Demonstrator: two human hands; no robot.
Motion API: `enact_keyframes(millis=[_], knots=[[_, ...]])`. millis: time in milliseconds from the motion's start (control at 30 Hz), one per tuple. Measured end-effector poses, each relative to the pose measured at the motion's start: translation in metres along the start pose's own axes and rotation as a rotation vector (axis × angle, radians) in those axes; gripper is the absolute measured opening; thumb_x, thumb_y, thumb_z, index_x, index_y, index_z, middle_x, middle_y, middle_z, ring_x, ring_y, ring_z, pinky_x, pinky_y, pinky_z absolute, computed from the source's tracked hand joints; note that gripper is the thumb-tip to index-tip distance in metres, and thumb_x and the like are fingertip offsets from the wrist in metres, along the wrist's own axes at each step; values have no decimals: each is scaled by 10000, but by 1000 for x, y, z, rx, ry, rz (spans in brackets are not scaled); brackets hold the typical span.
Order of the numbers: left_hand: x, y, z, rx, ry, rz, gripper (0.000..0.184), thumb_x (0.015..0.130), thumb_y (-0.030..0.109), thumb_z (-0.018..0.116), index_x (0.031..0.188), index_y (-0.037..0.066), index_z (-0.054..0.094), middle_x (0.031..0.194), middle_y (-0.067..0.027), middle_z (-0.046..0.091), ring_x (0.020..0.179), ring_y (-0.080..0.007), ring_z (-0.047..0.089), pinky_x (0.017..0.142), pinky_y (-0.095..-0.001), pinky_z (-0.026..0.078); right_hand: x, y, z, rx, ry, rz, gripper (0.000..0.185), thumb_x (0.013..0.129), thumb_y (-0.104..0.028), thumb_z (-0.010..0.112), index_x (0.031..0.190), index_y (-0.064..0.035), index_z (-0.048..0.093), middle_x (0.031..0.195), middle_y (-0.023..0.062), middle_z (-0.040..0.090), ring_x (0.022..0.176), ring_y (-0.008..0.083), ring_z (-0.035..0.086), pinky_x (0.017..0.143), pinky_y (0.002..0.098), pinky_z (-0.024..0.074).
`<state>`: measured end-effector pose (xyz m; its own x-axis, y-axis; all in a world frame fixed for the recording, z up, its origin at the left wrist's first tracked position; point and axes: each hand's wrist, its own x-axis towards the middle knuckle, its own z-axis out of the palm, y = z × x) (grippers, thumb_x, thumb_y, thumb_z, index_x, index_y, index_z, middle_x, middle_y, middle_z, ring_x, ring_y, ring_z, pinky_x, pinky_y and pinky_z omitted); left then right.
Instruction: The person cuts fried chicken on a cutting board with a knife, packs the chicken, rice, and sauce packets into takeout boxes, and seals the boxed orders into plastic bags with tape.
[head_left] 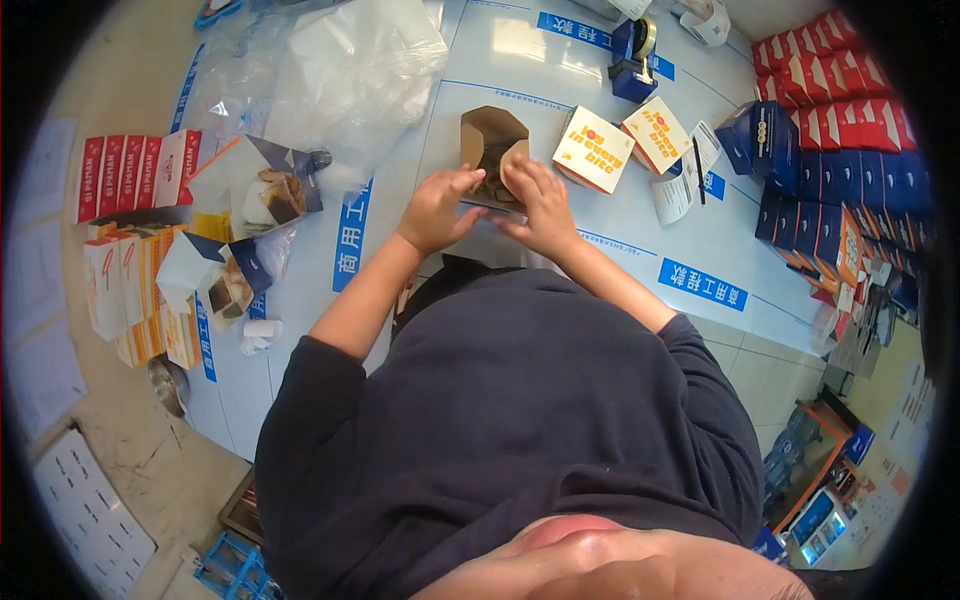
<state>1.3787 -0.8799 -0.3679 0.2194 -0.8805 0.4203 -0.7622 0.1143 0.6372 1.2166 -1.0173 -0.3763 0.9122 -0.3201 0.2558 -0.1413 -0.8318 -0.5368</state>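
Note:
An open cardboard box [495, 132] with a brown inside stands on the table in front of me, its top flaps raised. Dark contents show low inside it, too shaded to make out. My left hand [440, 208] grips the near left side, fingertips at the rim and thumb lower in front. On the near right side my right hand [543, 208] does the same, its fingers over the right flap. Just right of the box lie two cream boxes with orange and yellow lettering, a nearer one [592, 150] and a farther one [657, 135].
A blue tape dispenser [634, 75] stands at the back. Paper slips [675, 195] and a black pen [699, 172] lie right. Stacked red boxes [820, 65] and navy boxes [850, 180] line the right edge. Clear plastic bags [360, 60], red cartons [130, 178] and opened boxes [262, 190] occupy the left.

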Motion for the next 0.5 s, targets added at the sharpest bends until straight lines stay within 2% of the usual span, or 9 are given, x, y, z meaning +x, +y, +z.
enact_keyframes(millis=[100,167,233,300,367,400,433,467,500], knots=[[11,-5,3,33,56,60,624,703,160,703,1252,121,411,1199,-128,536,1144,-299,491,927,-424,397,12,6,1,57,108,4,794,662,-372,707,1333,-143,350,1384,94,326,1240,320,342,985,463,278],[10,-11,1,37,99,38,598,716,162,692,1247,114,421,1222,-131,524,1139,-297,496,922,-431,393,7,10,-6,19,-27,-17,813,672,-338,706,1354,-125,320,1387,107,326,1260,326,325,1014,454,263],[5,-22,-3,150,-254,79,572,727,169,678,1241,100,436,1246,-145,506,1156,-302,479,914,-459,384,-2,16,-9,-36,-80,-18,763,685,-332,695,1337,-127,355,1375,109,346,1245,324,341,1010,450,267],[6,-36,2,25,-255,-10,576,725,168,678,1242,92,438,1249,-142,506,1160,-298,474,924,-463,376,-3,18,-3,-92,-134,-24,715,699,-325,684,1320,-129,389,1363,111,366,1230,322,356,1007,447,270],[8,-43,6,-92,-255,-98,580,722,168,678,1244,84,440,1251,-139,505,1164,-294,469,934,-467,367,5,18,11,135,106,99,558,751,-374,641,1225,-123,489,1301,88,428,1164,318,395,972,459,296],[12,-41,10,-217,-141,-325,603,713,171,683,1255,85,433,1228,-122,522,1141,-290,479,938,-458,358,14,8,17,191,239,217,350,778,-291,634,1049,-81,561,1167,132,487,1090,318,425,941,454,320],[17,-39,15,-341,-23,-549,627,704,174,688,1267,85,425,1204,-104,538,1118,-285,489,942,-449,348,16,9,28,190,247,218,350,778,-291,634,1049,-81,561,1167,132,487,1090,318,425,941,454,320],[26,-33,16,-340,-27,-541,627,704,174,688,1267,85,425,1204,-104,538,1118,-285,489,942,-449,348,19,10,39,179,324,308,291,777,-249,639,989,-70,550,1110,149,490,1072,321,432,923,439,335],[36,-26,15,-43,136,-336,641,697,176,693,1271,89,423,1153,-78,555,1086,-268,499,937,-439,337,20,13,45,169,403,398,238,775,-207,643,929,-59,538,1052,166,492,1054,324,438,906,424,350]])
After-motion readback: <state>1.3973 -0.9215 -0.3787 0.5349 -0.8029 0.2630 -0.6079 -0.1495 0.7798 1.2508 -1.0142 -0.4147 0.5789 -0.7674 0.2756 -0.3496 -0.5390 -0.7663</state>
